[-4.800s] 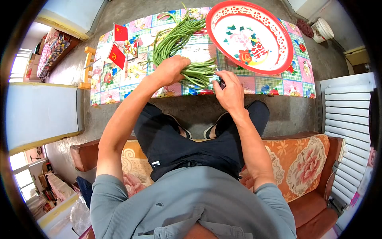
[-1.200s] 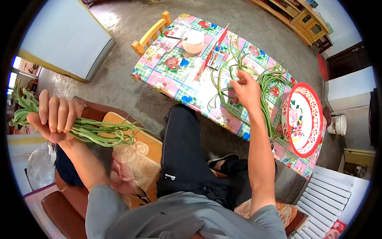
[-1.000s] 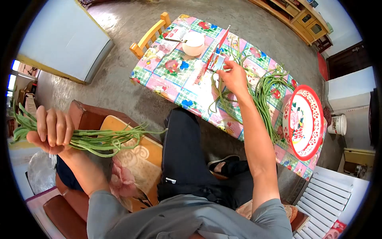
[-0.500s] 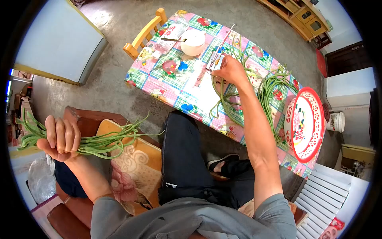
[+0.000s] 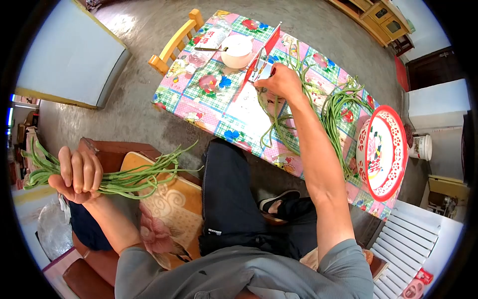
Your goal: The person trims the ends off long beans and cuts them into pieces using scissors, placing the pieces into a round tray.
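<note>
My left hand (image 5: 80,174), out at the left above the padded seat, is closed around a bunch of green long beans (image 5: 132,182). The ends of the bunch stick out on both sides of my fist. Over the table, my right hand (image 5: 281,82) pinches a thin, flat red panel (image 5: 271,42) with a silvery part near my fingers. The panel is tilted nearly edge-on, and I cannot tell what it is. More long beans (image 5: 341,107) lie in a loose heap beside my right forearm, with several stray strands under and around my right wrist.
A flowered tablecloth (image 5: 239,124) covers the table. On it are a white bowl (image 5: 237,56) with a utensil across its rim, a clear plastic bag (image 5: 199,59), and a red-rimmed enamel basin (image 5: 402,149) tilted at the right end. A wooden chair (image 5: 174,47) stands at the far side.
My right hand has moved slightly left and up, and the panel has turned so that its red face shows. The left hand keeps hold of its long beans, almost still.
</note>
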{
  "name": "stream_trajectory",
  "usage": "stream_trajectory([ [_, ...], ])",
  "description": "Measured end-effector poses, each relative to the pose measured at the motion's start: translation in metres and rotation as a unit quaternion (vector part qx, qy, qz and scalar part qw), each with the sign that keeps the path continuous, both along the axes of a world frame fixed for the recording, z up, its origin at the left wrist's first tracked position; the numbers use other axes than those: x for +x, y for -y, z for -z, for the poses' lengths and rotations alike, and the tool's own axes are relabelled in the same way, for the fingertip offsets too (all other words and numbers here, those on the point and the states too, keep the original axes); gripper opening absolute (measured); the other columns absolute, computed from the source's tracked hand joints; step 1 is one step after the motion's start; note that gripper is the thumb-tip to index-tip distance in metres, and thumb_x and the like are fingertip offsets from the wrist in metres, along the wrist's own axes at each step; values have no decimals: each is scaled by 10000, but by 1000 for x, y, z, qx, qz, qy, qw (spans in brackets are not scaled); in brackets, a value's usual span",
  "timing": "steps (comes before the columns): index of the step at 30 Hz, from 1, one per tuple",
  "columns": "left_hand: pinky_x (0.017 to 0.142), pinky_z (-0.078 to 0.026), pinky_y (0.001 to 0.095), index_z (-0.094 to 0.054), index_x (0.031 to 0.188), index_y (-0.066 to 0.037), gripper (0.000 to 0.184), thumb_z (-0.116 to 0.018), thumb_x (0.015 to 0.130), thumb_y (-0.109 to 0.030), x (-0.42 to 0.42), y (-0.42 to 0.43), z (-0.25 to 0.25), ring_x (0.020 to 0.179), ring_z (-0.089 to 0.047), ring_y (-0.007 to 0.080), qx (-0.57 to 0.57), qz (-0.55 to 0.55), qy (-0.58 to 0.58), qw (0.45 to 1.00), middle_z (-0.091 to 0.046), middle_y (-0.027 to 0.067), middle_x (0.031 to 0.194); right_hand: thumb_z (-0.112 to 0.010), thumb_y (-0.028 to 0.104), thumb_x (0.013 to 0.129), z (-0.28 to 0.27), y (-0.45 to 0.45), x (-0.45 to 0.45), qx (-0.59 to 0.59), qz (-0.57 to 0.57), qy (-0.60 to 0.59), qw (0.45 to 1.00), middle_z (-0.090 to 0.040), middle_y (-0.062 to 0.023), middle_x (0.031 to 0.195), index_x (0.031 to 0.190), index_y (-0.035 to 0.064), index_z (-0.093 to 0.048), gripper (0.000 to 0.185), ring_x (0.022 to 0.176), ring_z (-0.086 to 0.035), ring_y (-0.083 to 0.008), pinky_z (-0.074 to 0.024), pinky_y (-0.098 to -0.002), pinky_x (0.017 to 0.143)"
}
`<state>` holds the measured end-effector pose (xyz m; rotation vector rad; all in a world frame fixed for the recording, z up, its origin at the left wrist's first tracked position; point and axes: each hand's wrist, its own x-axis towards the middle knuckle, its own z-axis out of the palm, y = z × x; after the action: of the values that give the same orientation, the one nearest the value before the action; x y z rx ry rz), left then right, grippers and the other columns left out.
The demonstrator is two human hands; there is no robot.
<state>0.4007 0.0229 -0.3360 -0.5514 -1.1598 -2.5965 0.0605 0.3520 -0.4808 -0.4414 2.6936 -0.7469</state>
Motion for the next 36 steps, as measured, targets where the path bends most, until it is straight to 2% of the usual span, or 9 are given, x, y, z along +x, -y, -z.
stream_trajectory([
  [8, 372, -381, 164, -427, 803, -124, 375, -667, 983, -349, 2, -1, -1, 406, -416, 29, -11, -7, -3, 1000, -501, -37, 540, -913, 432, 614, 16, 6, -7, 14, 10, -19, 1000, -730, -202, 1045, 1013, 4, -721, 617, 987, -707, -349, -553, -450, 829],
  [10, 373, -381, 164, -425, 804, -125, 377, -665, 984, -353, 2, -3, -2, 406, -416, 29, -14, -7, -3, 1000, -498, -40, 540, -899, 426, 613, 12, 7, -5, 19, 18, -13, 1000, -747, -166, 984, 1011, 37, -727, 583, 914, -717, -302, -542, -408, 803],
  [12, 374, -384, 165, -423, 804, -127, 377, -661, 986, -356, 3, -4, -4, 406, -415, 28, -20, -7, 3, 1000, -496, -42, 544, -902, 432, 613, 7, 8, -4, 21, 21, 6, 1000, -745, -172, 996, 1000, 32, -721, 585, 924, -715, -311, -541, -412, 807],
  [14, 374, -385, 165, -423, 805, -128, 376, -659, 987, -357, 3, -8, -5, 405, -413, 28, -23, -6, -2, 1000, -496, -42, 543, -908, 422, 620, 2, 8, -1, 24, 15, 12, 1000, -724, -203, 1080, 1056, 1, -716, 636, 1001, -703, -350, -550, -445, 847],
  [21, 372, -390, 172, -429, 795, -123, 386, -668, 979, -364, 8, -19, -14, 394, -408, 42, -26, 13, 1, 1000, -480, -38, 530, -860, 441, 702, 5, -23, 30, -33, 40, -65, 997, -711, -207, 1092, 1307, -9, -574, 807, 1037, -686, -365, -536, -461, 859],
  [26, 354, -366, 193, -429, 809, -110, 385, -648, 989, -371, 6, -30, -18, 394, -399, 64, -16, 64, 19, 998, -479, -13, 540, -792, 351, 791, 10, -97, 114, -192, 137, -53, 970, -630, -97, 831, 1376, -31, -530, 747, 733, -609, -267, -498, -405, 710],
  [30, 328, -308, 196, -409, 878, -81, 375, -568, 1030, -385, -9, -57, -29, 397, -362, 81, -17, 132, 45, 990, -465, 35, 586, -783, 222, 831, 21, -153, 192, -261, 198, -62, 943, -639, -70, 894, 1318, -36, -586, 586, 708, -579, -139, -493, -308, 662],
  [32, 323, -298, 187, -398, 893, -82, 368, -547, 1039, -385, -15, -71, -36, 392, -346, 80, -19, 131, 101, 986, -446, 34, 590, -779, 193, 846, 17, -175, 224, -283, 226, -63, 930, -640, -65, 905, 1304, -37, -597, 544, 700, -567, -119, -491, -289, 658],
  [36, 274, -288, 183, -341, 893, -88, 355, -487, 1065, -362, -40, -107, -65, 350, -289, 79, -137, 111, 134, 975, -431, 42, 592, -770, 121, 871, 15, -221, 271, -333, 296, -73, 892, -645, -52, 925, 1266, -36, -626, 448, 691, -547, -78, -486, -241, 650],
])
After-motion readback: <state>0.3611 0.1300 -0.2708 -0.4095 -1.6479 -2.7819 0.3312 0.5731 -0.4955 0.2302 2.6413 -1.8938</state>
